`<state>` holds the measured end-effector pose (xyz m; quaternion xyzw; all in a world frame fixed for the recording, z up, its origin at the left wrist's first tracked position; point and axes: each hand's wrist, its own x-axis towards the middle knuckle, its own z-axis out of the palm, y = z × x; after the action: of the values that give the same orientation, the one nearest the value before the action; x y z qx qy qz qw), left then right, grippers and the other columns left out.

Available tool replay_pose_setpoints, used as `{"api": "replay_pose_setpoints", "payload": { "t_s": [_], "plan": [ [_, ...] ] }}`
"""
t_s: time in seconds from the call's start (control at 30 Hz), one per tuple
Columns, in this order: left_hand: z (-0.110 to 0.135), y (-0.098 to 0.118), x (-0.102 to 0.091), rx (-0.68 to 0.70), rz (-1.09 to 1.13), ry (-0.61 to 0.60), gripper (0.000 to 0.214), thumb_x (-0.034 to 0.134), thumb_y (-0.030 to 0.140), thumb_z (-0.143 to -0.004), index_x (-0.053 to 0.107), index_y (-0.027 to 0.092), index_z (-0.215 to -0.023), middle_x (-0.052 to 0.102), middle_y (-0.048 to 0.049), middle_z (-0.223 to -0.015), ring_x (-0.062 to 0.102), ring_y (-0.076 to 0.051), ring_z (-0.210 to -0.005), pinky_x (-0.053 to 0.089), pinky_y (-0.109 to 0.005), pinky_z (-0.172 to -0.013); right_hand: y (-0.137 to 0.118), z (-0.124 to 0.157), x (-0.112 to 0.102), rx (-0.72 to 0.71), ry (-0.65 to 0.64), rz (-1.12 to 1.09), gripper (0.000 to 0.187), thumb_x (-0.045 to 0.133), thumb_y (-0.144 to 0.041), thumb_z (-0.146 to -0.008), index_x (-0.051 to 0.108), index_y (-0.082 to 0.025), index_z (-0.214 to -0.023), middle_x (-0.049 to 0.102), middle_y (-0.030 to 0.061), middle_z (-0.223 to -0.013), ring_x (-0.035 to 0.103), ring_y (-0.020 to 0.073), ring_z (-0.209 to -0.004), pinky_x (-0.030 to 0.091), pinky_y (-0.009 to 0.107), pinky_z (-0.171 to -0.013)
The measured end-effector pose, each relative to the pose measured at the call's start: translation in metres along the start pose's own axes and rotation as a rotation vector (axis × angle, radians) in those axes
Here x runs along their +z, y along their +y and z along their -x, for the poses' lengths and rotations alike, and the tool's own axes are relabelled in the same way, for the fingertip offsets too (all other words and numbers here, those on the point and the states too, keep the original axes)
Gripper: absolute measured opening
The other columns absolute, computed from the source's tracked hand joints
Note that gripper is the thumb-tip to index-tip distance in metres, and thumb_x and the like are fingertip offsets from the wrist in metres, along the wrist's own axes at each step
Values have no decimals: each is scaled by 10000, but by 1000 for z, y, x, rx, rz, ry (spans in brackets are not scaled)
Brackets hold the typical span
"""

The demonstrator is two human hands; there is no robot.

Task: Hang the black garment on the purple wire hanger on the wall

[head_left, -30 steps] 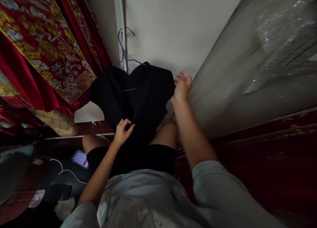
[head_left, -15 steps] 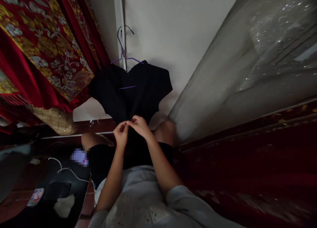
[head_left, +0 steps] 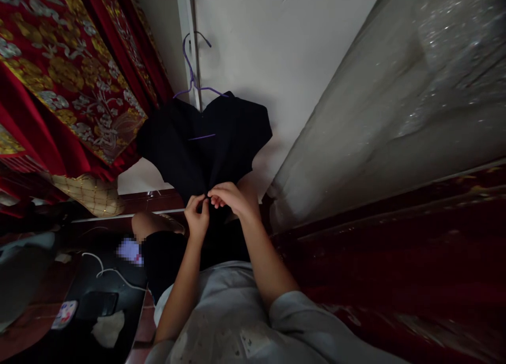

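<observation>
While both forearms angle inward from the person's lap, the left hand [head_left: 197, 216] and right hand [head_left: 229, 197] meet, nearly touching, at the lower front of a black garment [head_left: 241, 129]. The left is upright, thumb and forefinger bowed into a narrow ring with their tips closed on the cloth edge; the right comes in flatter from its side, thumb and forefinger pinching at the same spot, its other fingers loosely curled. Whatever lies between the fingertips is too small and dark to make out, and the garment's lower part merges with the black shorts [head_left: 164, 258]. It hangs before the person on a thin purple hanger [head_left: 193, 83], whose hook is at a pale strip [head_left: 192, 16] on the smooth wall [head_left: 284, 47]; cloth covers most of the hanger's frame, though its lower bar crosses the open V neckline. To the left, a red drape [head_left: 79, 74] with gold and silver floral embroidery is cut off by the picture's edge. To the right stands a large shape under glossy, wrinkled plastic sheeting [head_left: 348, 126]. Lower left, a phone's screen [head_left: 130, 251] is pixelated, near a curling white cable [head_left: 118, 273].
</observation>
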<state>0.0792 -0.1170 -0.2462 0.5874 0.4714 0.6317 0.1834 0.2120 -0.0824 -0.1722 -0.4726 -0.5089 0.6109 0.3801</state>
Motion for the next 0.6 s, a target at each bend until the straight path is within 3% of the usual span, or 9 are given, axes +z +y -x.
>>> {"api": "replay_pose_setpoints", "payload": {
  "t_s": [0.17, 0.27, 0.37, 0.43, 0.53, 0.6],
  "plan": [
    [13, 8, 20, 146, -90, -126, 101, 577, 193, -957, 662, 160, -913, 638, -54, -847, 621, -175, -816, 487, -274, -756, -31, -3, -17, -49, 175, -393, 107, 715, -225, -692, 711, -119, -677, 602, -9, -540, 512, 51, -445, 393, 160, -447],
    [23, 11, 33, 177, -89, -202, 106, 545, 155, -955, 628, 166, -889, 609, -50, -821, 602, -175, -793, 470, -270, -723, -79, -19, -19, -195, 272, -486, 84, 694, -184, -756, 698, -129, -692, 586, -20, -541, 493, 39, -453, 362, 148, -435],
    [20, 10, 39, 185, -110, -250, 114, 527, 135, -949, 609, 169, -878, 595, -52, -815, 598, -181, -787, 470, -276, -714, -131, -38, -16, -332, 311, -435, 156, 657, -153, -829, 645, -136, -674, 581, -22, -547, 480, 38, -455, 323, 147, -416],
    [6, 12, 37, 199, -164, -314, 118, 529, 122, -941, 614, 168, -874, 607, -61, -829, 607, -189, -791, 480, -285, -720, -155, -44, -13, -391, 295, -385, 173, 646, -145, -859, 629, -132, -687, 590, -20, -563, 488, 39, -463, 333, 150, -427],
    [-39, 27, 25, 269, -256, -470, 142, 535, 116, -949, 661, 165, -906, 651, -73, -873, 637, -196, -815, 505, -300, -760, -162, -38, -12, -433, 268, -374, 143, 626, -174, -899, 639, -137, -762, 581, -32, -560, 493, 45, -460, 342, 156, -440],
    [-79, 46, 15, 356, -244, -430, 181, 532, 145, -983, 682, 171, -1082, 683, -78, -965, 657, -198, -901, 517, -315, -840, -155, -30, -13, -436, 256, -382, 140, 602, -191, -922, 639, -146, -794, 554, -46, -534, 480, 51, -441, 327, 162, -432]
  ]
}}
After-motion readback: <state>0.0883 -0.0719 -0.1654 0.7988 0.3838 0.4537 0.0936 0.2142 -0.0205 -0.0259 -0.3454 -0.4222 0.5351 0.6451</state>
